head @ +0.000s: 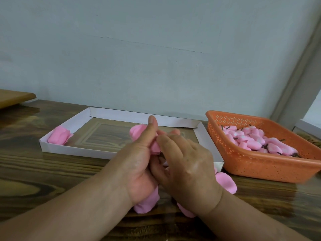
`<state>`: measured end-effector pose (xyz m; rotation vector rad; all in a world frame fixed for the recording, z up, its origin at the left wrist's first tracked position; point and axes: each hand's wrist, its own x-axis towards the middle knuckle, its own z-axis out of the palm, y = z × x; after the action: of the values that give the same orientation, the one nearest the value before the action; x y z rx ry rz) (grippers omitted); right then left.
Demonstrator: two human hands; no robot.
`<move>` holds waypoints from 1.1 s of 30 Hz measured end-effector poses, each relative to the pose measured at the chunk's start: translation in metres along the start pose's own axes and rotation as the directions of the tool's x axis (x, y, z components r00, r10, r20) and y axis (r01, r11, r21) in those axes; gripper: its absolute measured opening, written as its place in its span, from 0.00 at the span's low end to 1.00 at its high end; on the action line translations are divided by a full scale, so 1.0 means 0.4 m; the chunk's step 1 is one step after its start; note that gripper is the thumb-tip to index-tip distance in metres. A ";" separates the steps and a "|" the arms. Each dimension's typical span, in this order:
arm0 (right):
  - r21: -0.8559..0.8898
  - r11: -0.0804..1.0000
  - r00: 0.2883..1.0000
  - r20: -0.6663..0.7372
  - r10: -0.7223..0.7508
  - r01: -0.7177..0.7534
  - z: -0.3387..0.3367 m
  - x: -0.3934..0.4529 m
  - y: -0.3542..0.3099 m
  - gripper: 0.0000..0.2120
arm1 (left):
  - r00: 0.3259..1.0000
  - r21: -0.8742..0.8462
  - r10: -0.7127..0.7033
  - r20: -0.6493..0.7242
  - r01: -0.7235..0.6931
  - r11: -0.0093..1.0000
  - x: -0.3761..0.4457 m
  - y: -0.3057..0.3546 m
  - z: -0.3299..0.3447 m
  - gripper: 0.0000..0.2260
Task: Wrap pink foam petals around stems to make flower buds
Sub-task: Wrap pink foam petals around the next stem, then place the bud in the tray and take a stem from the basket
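Fingers of both hands curl around a pink foam bud [154,146] at the middle of the wooden table [52,171]: the left hand [139,164] grips it with thumb upright, the right hand [187,167] pinches it from the 3 o'clock side. Loose pink petals [227,183] lie beneath the wrists toward 6 o'clock. A petal stack [59,136] sits in the white paper tray [121,113] at 9 o'clock. Finished buds [257,140] fill the orange basket [260,164] at 3 o'clock.
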<state>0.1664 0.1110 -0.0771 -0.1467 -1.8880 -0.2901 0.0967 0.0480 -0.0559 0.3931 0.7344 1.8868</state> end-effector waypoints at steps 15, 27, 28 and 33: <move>0.620 0.260 0.644 0.543 0.539 -0.740 0.005 -0.010 -0.025 0.09 | 0.999 0.121 0.042 -0.028 -0.039 0.992 0.020 -0.003 -0.019 0.12; 0.445 0.304 0.533 0.610 0.586 -0.843 -0.004 0.027 0.044 0.15 | 0.905 0.593 0.323 -0.277 -0.104 0.799 0.133 0.181 -0.122 0.14; 0.443 0.301 0.529 0.604 0.596 -0.845 -0.006 0.031 0.053 0.15 | 0.884 0.691 0.375 -0.280 -0.086 0.718 0.143 0.207 -0.139 0.14; 0.466 0.311 0.551 0.580 0.599 -0.828 -0.009 0.043 0.087 0.11 | 0.851 0.976 0.486 -0.200 0.128 0.177 0.176 0.323 -0.227 0.16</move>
<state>0.1724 0.1427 -0.0551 -0.5344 -1.8770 1.1909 -0.0761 0.0467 -0.0454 0.8536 2.4285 1.4240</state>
